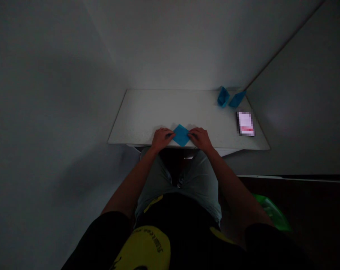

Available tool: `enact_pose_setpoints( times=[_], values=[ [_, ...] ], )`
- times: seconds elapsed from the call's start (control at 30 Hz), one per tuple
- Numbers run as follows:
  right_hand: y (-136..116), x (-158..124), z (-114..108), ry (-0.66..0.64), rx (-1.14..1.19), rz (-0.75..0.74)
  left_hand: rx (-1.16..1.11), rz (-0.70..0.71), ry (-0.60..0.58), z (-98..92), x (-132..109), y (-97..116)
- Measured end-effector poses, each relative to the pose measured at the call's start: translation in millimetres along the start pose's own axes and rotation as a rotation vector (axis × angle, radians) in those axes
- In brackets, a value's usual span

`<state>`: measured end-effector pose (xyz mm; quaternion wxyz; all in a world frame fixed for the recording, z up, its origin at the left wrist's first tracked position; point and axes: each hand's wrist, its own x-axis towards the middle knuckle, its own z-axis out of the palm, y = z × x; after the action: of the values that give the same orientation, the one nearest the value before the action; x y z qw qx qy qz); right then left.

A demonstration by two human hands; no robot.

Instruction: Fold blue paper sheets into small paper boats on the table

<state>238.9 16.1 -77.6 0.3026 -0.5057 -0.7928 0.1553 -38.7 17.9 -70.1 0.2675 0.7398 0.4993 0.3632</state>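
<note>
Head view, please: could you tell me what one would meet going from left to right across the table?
The left hand → blue paper → right hand → folded blue paper figure → phone.

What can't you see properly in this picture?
Head view: the flat thing on the table, right side, is blurred into squares; nothing on it reads.
The blue paper has its side corners under the left hand and right hand; pinching or pressing, too dim to tell.
The two blue folded shapes at the far corner are too small to name.
The green thing is half behind the right arm.
</note>
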Motion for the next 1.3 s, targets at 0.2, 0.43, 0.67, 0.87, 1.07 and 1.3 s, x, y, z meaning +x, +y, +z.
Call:
enact_pose_setpoints(
  times=[0.2, 0.43, 0.67, 0.87, 1.07, 1.3],
  values=[
    [-2.6, 5.3, 3.0, 0.009, 0.042, 0.080, 0.030, -0.045, 0.026, 1.2, 1.1, 1.2],
    [-14.1, -1.3, -0.7, -0.102, -0.118, -0.092, 0.121, 0.130, -0.111, -0.3, -5.3, 9.9],
    [-15.0, -33.0, -12.1, -0.247, -0.200, -0.247, 0.213, 0.300, -0.299, -7.8, -31.8, 6.1],
    [-9.8, -33.8, -20.2, -0.265, -0.002, -0.163, 0.126, 0.195, -0.258, -6.6, -31.7, 10.7],
    [-4.7, 5.5, -12.1, -0.008, 0.527, 0.142, -0.331, -0.096, -0.027, 1.7, 5.4, 17.0],
    [5.1, 24.2, 11.8, 0.098, 0.779, 0.191, -0.485, -0.155, -0.102, 7.6, 13.2, 10.5]
  ],
)
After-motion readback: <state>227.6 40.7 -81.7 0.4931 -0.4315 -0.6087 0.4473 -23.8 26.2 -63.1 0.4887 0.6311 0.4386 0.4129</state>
